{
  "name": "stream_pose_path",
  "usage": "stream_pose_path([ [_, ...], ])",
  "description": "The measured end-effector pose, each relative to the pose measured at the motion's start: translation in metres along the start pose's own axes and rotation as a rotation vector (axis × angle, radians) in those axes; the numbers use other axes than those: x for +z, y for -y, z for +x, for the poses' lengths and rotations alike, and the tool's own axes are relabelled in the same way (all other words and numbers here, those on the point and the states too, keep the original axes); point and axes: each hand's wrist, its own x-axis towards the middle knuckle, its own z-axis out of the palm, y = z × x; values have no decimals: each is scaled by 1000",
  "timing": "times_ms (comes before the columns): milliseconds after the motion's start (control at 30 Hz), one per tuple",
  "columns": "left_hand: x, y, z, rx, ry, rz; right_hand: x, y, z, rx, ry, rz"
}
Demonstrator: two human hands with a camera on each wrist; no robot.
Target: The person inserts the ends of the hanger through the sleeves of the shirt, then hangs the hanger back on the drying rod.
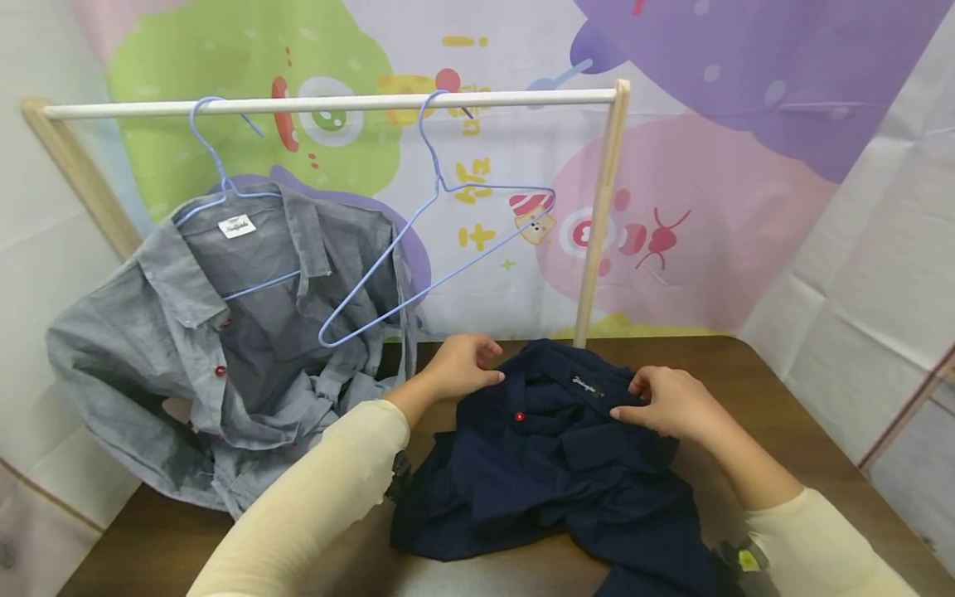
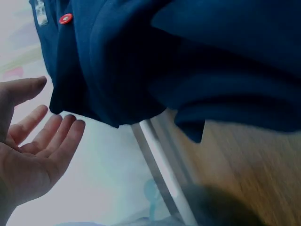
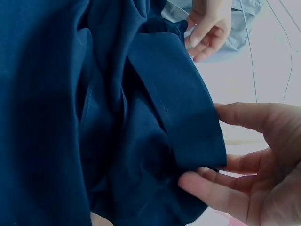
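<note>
A dark navy shirt (image 1: 515, 473) with a red button and a small label at its collar lies crumpled on the wooden table. My left hand (image 1: 462, 366) hovers at the shirt's left collar edge, its fingers loosely bent with nothing held. In the left wrist view, the left hand's (image 2: 37, 146) fingertips come close to the cloth; whether they touch it is hard to tell. On the other side, my right hand (image 1: 675, 402) pinches the right collar edge. The right wrist view shows the right hand's (image 3: 254, 165) thumb and fingers at the navy collar (image 3: 188, 113).
Behind stands a rack with a white rail (image 1: 336, 103) and a wooden post (image 1: 600, 215). From the rail hang a grey shirt (image 1: 179, 298) on a blue hanger and a bare blue hanger (image 1: 380, 319), which dips near my left hand. A patterned cloth (image 1: 694, 249) covers the back.
</note>
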Motion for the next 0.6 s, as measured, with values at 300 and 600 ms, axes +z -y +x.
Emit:
stream_pose_path([
  [300, 12, -5, 3, 24, -7, 61, 4, -3, -1, 2, -25, 48],
  [600, -4, -3, -10, 46, -73, 39, -22, -9, 1, -79, -170, -76],
])
